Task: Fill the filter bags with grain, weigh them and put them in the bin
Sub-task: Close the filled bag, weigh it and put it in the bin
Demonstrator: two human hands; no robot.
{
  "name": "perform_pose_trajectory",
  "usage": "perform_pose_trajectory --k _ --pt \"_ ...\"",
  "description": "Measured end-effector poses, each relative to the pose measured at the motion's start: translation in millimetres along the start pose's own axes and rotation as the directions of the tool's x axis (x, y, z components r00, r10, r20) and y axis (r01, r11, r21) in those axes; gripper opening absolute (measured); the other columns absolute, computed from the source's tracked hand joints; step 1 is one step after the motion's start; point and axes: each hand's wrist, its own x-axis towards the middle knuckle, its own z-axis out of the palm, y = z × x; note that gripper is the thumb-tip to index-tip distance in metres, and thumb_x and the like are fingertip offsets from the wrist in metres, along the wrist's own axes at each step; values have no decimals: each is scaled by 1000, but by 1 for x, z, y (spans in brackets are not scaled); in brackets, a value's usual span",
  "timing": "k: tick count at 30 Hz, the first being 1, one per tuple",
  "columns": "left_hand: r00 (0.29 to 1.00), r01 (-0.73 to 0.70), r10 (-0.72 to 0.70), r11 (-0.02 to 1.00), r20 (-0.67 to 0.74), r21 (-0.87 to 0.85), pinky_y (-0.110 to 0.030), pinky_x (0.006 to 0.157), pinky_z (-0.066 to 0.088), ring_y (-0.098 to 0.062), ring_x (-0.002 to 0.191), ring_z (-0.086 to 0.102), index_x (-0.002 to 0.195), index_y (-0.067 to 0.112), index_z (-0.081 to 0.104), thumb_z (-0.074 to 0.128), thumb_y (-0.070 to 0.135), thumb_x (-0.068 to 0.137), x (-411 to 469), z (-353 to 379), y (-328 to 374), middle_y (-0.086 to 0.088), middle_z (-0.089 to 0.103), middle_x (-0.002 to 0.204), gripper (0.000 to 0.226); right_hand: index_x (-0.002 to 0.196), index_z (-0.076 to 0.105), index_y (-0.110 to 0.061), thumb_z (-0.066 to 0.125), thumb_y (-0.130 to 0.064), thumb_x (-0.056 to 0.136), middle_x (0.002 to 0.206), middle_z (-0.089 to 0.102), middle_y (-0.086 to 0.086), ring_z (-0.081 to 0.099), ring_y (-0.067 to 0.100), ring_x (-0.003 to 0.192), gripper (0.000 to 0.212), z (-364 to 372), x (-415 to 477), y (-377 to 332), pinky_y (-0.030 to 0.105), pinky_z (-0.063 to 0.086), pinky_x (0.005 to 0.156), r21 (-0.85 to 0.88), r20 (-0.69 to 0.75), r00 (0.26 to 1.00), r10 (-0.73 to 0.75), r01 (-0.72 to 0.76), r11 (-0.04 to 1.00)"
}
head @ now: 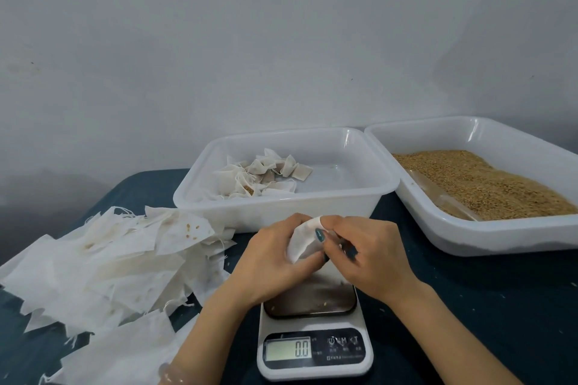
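Above the scale (314, 350), my left hand (269, 259) and my right hand (369, 253) both hold one white filter bag (303, 241); fingers and thumbs pinch its cloth. The scale's steel plate carries nothing and its display reads 0.0. Behind my hands stands a white bin (281, 209) with several filled, tied bags (262, 175) lying in its left half. At the right, a white tray (469, 241) holds brown grain (488, 184) and a clear scoop (444, 197) lying in it.
A loose heap of empty filter bags (103, 262) covers the left side of the dark blue table (500, 306). A pale wall rises right behind the bin and tray. A few stray grains lie on the heap and the scale plate.
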Motion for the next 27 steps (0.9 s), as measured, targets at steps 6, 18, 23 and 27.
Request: perform_pose_trajectory --k 6,18,23,27 --pt "999 41 -41 999 -11 21 -12 65 40 1 83 61 98 41 59 55 47 73 2 -2 -6 22 67 89 26 91 71 -17 58 -26 90 81 70 -7 66 11 81 15 1 -1 -6 27 52 61 -60 13 991 -132 133 989" --pt "949 119 -125 992 -288 -39 -29 67 46 -11 82 60 99 25 60 75 26 84 7 1 -16 9 65 91 21 97 61 -28 57 -20 87 92 60 -22 52 -1 90 14 -12 19 13 23 41 75 -132 -126 923 364 -379 916" --pt "937 115 -143 988 -318 -106 -18 67 43 -3 84 60 100 31 60 73 26 86 5 1 -17 13 65 93 20 119 60 -21 53 -20 92 119 61 7 47 32 117 28 -51 39 64 44 37 93 -508 -53 767 640 -572 644" --pt "931 123 -160 984 -328 -131 -18 70 44 -2 89 60 102 32 61 73 26 88 5 2 -19 14 66 96 20 123 52 -1 49 -35 100 122 56 18 55 37 109 42 -83 43 102 43 45 85 -689 92 455 886 -613 386"
